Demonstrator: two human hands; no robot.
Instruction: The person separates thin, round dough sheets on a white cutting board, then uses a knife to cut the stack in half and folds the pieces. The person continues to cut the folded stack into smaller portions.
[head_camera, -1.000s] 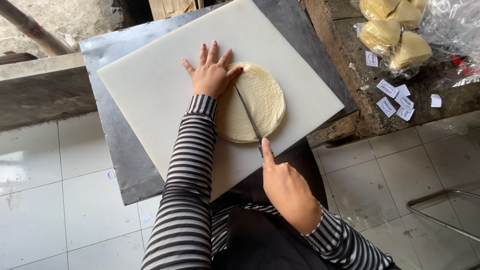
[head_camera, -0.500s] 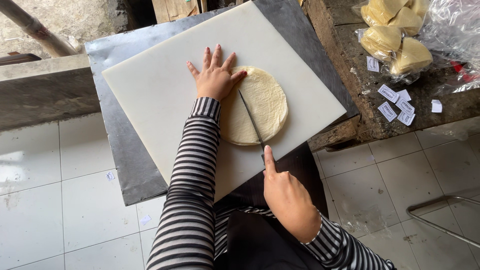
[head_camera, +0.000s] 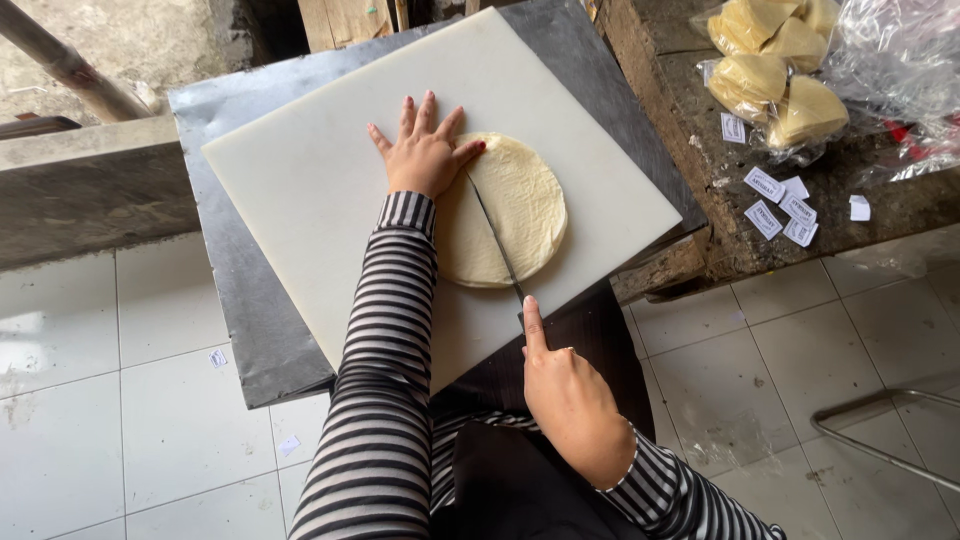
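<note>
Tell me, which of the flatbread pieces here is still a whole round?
The pale round flatbread on the white cutting board, under the knife. The bagged wedges on the rough bench are folded.

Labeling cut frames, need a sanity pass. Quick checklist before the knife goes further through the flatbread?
1. Left hand holds the flatbread flat at its upper left edge: ok.
2. Left fingers spread away from the blade, but the thumb tip sits next to the knife tip: not ok.
3. Right hand grips the handle, index finger along the spine: ok.
4. Blade runs across the round near its middle: ok.
5. Flatbread lies fully on the white board: ok.
6. Board steady on the grey slab: cannot tell.
</note>
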